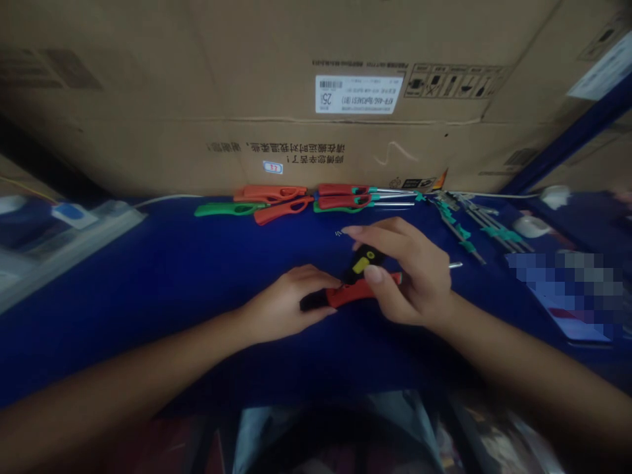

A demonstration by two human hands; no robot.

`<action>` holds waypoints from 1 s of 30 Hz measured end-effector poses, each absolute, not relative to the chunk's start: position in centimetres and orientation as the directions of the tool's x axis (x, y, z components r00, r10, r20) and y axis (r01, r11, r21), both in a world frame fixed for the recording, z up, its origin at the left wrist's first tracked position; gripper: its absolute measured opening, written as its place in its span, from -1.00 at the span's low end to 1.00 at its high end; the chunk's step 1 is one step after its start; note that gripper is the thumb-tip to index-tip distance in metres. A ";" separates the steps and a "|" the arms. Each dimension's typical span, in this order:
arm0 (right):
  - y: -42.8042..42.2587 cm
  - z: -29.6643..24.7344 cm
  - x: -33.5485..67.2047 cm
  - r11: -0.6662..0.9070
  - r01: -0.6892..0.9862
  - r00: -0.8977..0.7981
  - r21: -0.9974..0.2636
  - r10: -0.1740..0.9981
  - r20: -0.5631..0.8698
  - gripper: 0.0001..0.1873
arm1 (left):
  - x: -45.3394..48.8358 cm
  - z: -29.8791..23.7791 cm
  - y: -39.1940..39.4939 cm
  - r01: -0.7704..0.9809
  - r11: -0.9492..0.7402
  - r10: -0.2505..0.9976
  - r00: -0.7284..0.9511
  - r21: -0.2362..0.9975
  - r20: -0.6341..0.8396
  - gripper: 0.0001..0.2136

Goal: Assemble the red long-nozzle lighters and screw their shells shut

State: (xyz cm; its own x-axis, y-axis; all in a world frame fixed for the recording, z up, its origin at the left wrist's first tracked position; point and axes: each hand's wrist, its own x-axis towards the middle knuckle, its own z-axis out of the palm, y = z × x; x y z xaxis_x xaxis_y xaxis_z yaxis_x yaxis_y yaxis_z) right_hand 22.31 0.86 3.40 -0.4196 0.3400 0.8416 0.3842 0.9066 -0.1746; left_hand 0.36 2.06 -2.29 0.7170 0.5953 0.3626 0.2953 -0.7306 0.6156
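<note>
My left hand [289,299] is closed on the black end of a red long-neck lighter [353,291], which lies roughly level above the blue table. A metal tip [455,264] shows beyond my right hand, apparently the lighter's tube. My right hand [412,273] is curled over the lighter's middle, thumb and fingers pinching a black piece with yellow marks [363,263] that stands up against the red handle. The index finger reaches forward, near small springs [338,232] on the table. The palm hides part of the lighter.
Behind lie several orange lighter handles [281,212], a green handle [227,209] and red lighters with metal tubes [345,199]. Metal tubes with teal parts [494,227] lie at right, near a phone [567,309]. A large cardboard box [276,85] walls off the back.
</note>
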 end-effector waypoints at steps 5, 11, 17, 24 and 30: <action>0.7 3.7 22.3 0.882 0.269 -0.528 -0.387 0.472 0.706 -0.53 | 0.5 -2.2 2.0 0.290 -0.729 0.598 0.710 0.620 0.372 -0.77; 1.0 3.4 22.5 0.908 0.418 -0.477 -0.042 0.258 0.840 -0.56 | 0.6 -2.2 2.1 0.280 -0.743 0.587 0.709 0.608 0.391 -0.83; 0.8 3.6 22.3 0.895 0.301 -0.517 -0.329 0.443 0.733 -0.50 | 0.5 -2.3 2.1 0.286 -0.727 0.604 0.699 0.625 0.383 -0.81; 0.9 3.3 22.5 0.891 0.394 -0.432 -0.225 0.396 0.810 -0.56 | 0.5 -2.2 2.0 0.266 -0.731 0.595 0.700 0.628 0.396 -0.79; 1.2 3.4 22.7 0.870 0.321 -0.459 -0.375 0.489 0.742 -0.52 | 0.5 -2.4 2.2 0.268 -0.737 0.591 0.701 0.620 0.399 -0.79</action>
